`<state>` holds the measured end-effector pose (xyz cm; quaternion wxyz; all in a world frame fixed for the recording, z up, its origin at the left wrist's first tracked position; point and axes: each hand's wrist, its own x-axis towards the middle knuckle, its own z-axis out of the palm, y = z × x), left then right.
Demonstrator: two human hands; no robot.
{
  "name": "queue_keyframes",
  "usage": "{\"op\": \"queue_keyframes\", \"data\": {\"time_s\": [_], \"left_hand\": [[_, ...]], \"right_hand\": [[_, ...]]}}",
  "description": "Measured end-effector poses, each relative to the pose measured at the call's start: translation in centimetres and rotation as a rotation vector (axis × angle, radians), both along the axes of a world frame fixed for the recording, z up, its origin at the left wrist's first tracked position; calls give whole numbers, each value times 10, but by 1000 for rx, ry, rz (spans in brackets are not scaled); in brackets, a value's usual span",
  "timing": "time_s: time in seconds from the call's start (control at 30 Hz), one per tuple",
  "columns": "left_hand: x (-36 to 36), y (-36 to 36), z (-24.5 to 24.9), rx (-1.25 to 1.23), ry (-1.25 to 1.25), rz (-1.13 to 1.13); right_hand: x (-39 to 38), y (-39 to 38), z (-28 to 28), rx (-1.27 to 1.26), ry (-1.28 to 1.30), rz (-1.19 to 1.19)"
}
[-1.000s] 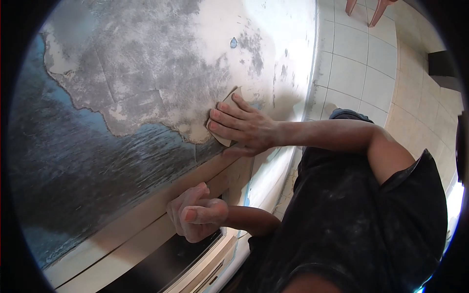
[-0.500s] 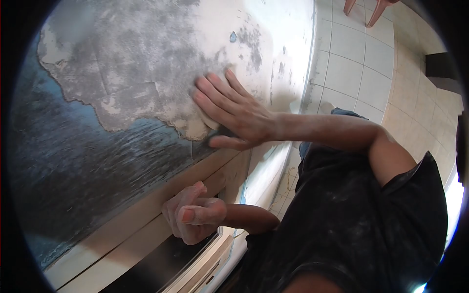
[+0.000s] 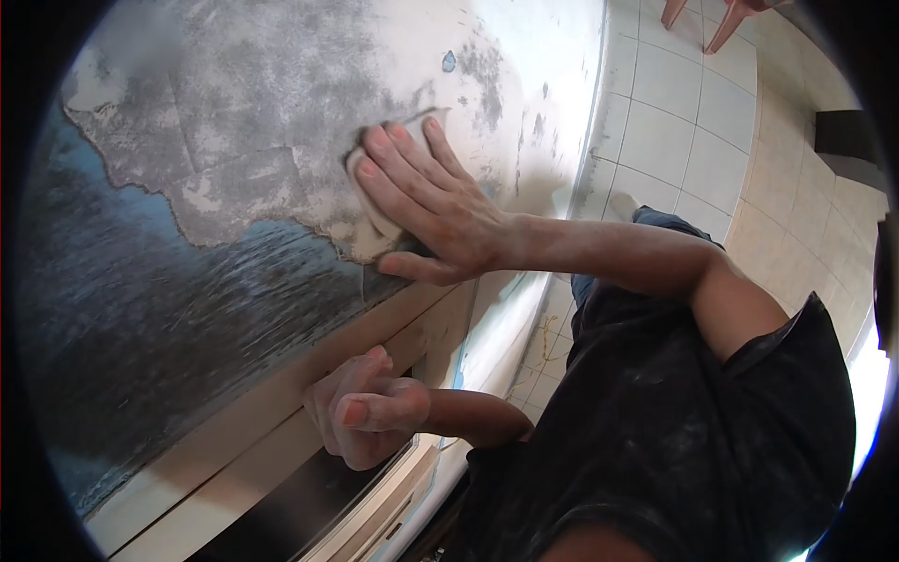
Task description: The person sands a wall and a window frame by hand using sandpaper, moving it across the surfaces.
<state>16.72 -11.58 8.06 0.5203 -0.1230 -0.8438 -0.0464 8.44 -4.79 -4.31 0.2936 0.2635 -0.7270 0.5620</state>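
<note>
My right hand (image 3: 426, 201) presses flat on the wall, fingers pointing left, over a pale, folded piece of sandpaper (image 3: 376, 217). Its edges show past the fingertips and beside the thumb. Around it the wall (image 3: 272, 122) is patchy grey and white, with a ragged edge where the coating ends against a dark blue-black area (image 3: 187, 309). Lower down, my left hand (image 3: 367, 407) is loosely curled at the wooden frame (image 3: 234, 440), with nothing showing in its fingers. Pale dust coats the left hand.
Below the wooden frame lies a dark opening (image 3: 290, 510). Light floor tiles (image 3: 655, 122) stretch along the wall's foot to the right. Pink plastic chair legs (image 3: 721, 28) stand at the top right. A dark object (image 3: 847, 145) sits at the far right.
My right hand has shifted slightly left along the wall with the sandpaper, more of which now shows around the fingers. My left hand stays about where it was.
</note>
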Motion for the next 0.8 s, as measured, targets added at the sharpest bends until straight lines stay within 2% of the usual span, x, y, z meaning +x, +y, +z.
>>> {"op": "queue_keyframes", "data": {"time_s": [0.07, 0.13, 0.2, 0.3, 0.43, 0.53, 0.6, 0.7, 0.8], "left_hand": [[-1, -1, 2, -16, -6, -6], [-1, -3, 1, -36, -9, -13], [-3, -2, 1, -32, -8, -5], [1, -4, 0, -45, -32, -22], [-1, -4, 4, -88, -38, -48], [-1, -3, 2, -74, -28, -6], [1, -4, 1, -68, -35, -11], [0, -5, 3, -94, -38, -43], [-2, -5, 4, -99, -28, -52]], "right_hand": [[9, -1, -30, 70, 16, 37], [5, 3, -37, 106, 36, 39], [-8, 9, -20, 103, 45, 10], [-21, 11, 6, -35, 29, -52], [5, 1, -36, 28, 28, 63], [2, 5, -36, 42, 51, 68], [-12, 10, -8, 13, 53, 27], [-3, 7, -16, -10, 29, 51], [3, 12, -42, 89, 88, 87]]}}
